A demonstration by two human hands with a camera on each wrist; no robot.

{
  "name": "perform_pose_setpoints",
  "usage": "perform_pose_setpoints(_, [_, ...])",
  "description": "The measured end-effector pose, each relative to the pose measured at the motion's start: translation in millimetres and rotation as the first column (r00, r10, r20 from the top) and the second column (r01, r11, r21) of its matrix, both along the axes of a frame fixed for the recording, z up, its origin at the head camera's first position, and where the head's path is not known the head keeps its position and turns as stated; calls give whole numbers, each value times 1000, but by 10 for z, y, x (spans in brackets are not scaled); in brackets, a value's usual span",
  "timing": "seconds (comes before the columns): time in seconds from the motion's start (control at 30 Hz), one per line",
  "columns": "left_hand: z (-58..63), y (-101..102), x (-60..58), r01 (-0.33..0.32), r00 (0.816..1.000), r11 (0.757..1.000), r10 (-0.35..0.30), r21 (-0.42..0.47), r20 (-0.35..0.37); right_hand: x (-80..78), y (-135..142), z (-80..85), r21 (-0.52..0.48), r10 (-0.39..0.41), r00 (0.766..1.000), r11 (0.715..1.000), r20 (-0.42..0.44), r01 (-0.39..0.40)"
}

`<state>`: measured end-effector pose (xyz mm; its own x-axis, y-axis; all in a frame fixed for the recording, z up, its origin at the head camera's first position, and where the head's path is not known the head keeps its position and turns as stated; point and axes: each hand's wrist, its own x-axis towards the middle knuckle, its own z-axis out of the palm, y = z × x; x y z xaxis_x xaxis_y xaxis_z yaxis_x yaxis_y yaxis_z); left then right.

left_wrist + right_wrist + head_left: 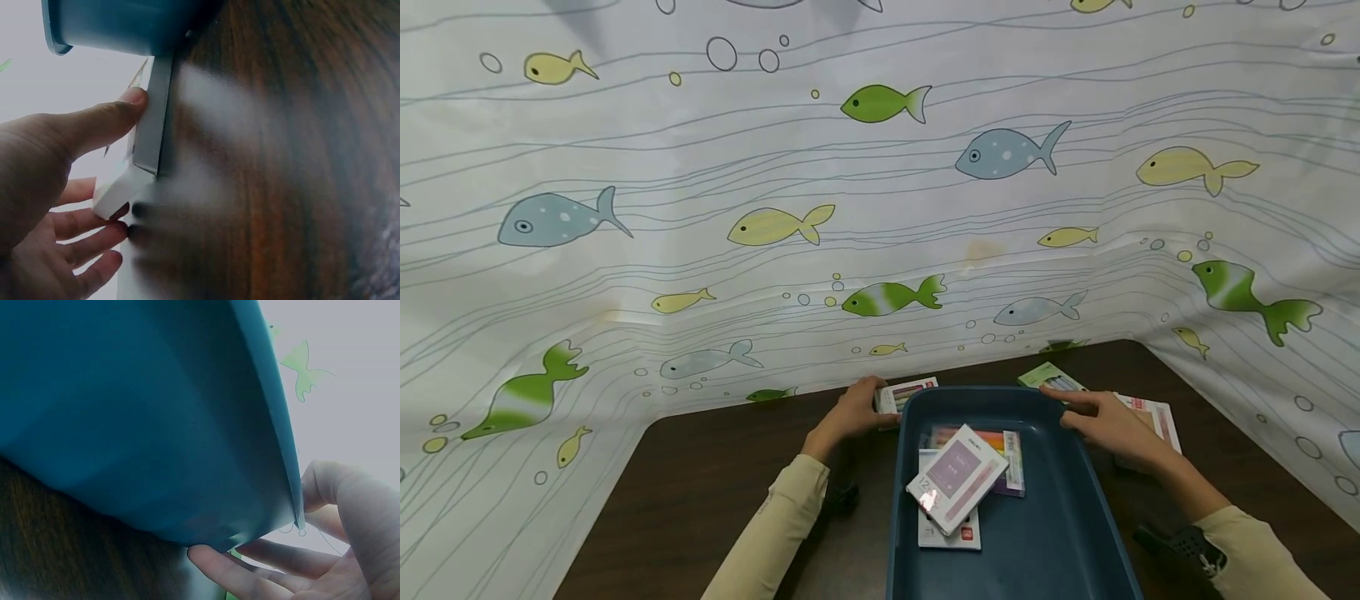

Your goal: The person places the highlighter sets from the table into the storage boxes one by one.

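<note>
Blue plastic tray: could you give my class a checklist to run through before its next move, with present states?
1. Left hand on white box outside tray: ok.
2. Right hand holding blue plastic tray firmly: cannot tell; it is at the far right corner.
3. Tray flat on table: cannot tell; base hidden.
4. Surroundings clear: not ok; green pack behind, pink-and-white pack right.
5. Box marked 12 squarely stacked: not ok; skewed.
</note>
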<state>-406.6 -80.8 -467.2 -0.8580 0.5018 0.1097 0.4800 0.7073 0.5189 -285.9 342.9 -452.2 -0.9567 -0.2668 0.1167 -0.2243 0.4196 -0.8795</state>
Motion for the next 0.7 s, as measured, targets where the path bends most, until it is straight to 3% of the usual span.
perform_pose_setpoints(0.2, [-17, -46, -17, 3, 1000, 992, -6, 122, 20, 6, -6, 5, 10, -6, 1000, 1000, 2, 6])
perform_pose_setpoints(0.33, [-4, -84, -33, -52, 991, 969, 21, 241, 132, 6, -8, 13, 15, -10, 1000, 1000, 2, 10])
perform_pose_setpoints(0.4, [6, -101, -38, -83, 975, 947, 12, 312, 223, 8, -9, 17, 16, -13, 1000, 1000, 1, 13])
perform_pose_setpoints(0.53, [12, -122, -37, -141, 923, 887, -43, 441, 382, 12, -13, 21, 20, -16, 1000, 1000, -6, 16])
perform_pose_setpoints(0.6, [14, -120, -33, -168, 900, 859, -67, 484, 432, 15, -17, 22, 22, -16, 1000, 1000, -9, 16])
perform_pose_setpoints(0.7, [24, -108, -22, -194, 884, 837, -77, 511, 461, 20, -22, 22, 28, -25, 1000, 999, -10, 25])
